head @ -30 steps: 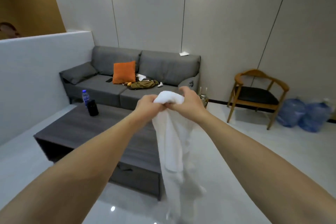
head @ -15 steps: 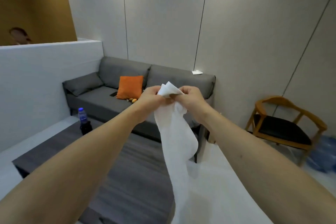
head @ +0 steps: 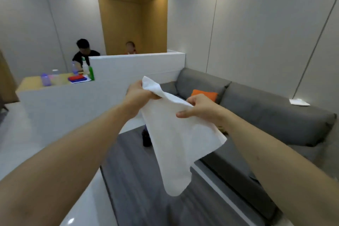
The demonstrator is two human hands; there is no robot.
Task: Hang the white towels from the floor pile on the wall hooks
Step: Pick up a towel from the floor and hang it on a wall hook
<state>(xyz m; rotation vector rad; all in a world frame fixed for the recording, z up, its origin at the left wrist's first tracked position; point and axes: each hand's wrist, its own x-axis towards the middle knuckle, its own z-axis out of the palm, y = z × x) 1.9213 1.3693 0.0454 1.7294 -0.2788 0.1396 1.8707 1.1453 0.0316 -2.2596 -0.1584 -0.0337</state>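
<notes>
I hold one white towel (head: 174, 139) out in front of me at chest height, spread along its top edge. My left hand (head: 139, 93) pinches its upper left corner, which sticks up above the fingers. My right hand (head: 200, 109) grips the top edge a little further right and lower. The rest of the towel hangs down loosely over the dark table. No wall hooks and no floor pile are in view.
A dark grey low table (head: 139, 180) is right below, with a dark bottle (head: 146, 138) behind the towel. A grey sofa (head: 256, 115) with an orange cushion (head: 204, 95) lines the right wall. A white partition (head: 135, 68) and counter (head: 55, 97) stand ahead, with two people behind.
My view has swung left and upward, from the sofa and chair to the partition and counter. My hands have moved apart along the towel's top edge, spreading it wider.
</notes>
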